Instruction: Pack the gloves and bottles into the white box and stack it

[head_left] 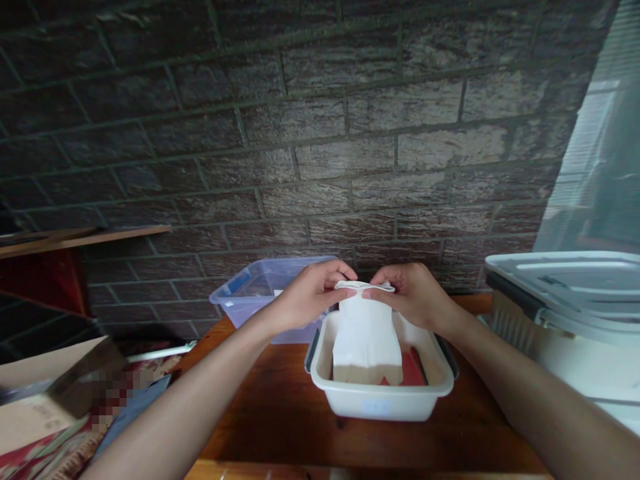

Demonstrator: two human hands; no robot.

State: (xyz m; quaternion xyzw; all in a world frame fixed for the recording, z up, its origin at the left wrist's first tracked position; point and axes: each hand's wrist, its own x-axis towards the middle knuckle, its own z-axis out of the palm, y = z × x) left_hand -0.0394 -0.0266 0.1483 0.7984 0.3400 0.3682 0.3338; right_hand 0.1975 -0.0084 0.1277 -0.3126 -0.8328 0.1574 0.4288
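Note:
My left hand [320,288] and my right hand [413,292] pinch the upper edge of a folded white cloth piece [367,330], perhaps socks. Thumbs lie on its near side, fingers behind. The cloth hangs down with its beige lower end inside a white plastic bin [383,403] with dark side handles. Beside it in the bin lies something red [414,368], partly hidden by the cloth.
Behind my left hand stands a translucent purple basket [245,307]. To the right is a lidded storage box [575,320]. A cardboard box [45,400] sits at lower left, below a wooden shelf [100,235]. A brick wall [320,133] rises behind the wooden table [250,413].

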